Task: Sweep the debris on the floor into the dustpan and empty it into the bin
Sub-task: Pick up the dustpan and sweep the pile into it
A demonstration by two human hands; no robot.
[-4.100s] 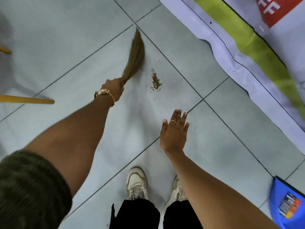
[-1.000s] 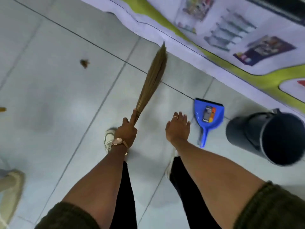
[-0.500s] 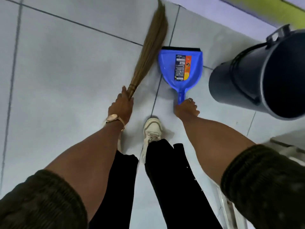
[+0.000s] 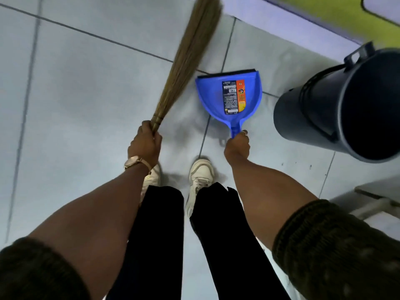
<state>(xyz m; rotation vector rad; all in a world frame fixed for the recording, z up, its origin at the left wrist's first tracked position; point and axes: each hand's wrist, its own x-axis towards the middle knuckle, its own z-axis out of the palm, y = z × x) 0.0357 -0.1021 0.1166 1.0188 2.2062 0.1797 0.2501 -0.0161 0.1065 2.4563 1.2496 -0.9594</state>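
Observation:
My left hand grips the bound end of a straw broom, whose bristles fan up and away toward the top of the frame. My right hand is closed on the handle of a blue dustpan with a paper label inside; the pan looks lifted a little above the tiled floor, its black lip pointing away from me. A dark round bin stands just right of the dustpan, its mouth tilted toward me. No debris shows on the tiles in view.
My two white shoes stand on the grey tiled floor right behind the dustpan. A printed banner lies along the top right. A pale frame or ledge sits at the right edge.
My right hand has closed on the dustpan handle and the pan has come up slightly. The broom stays in my left hand, swung a little higher.

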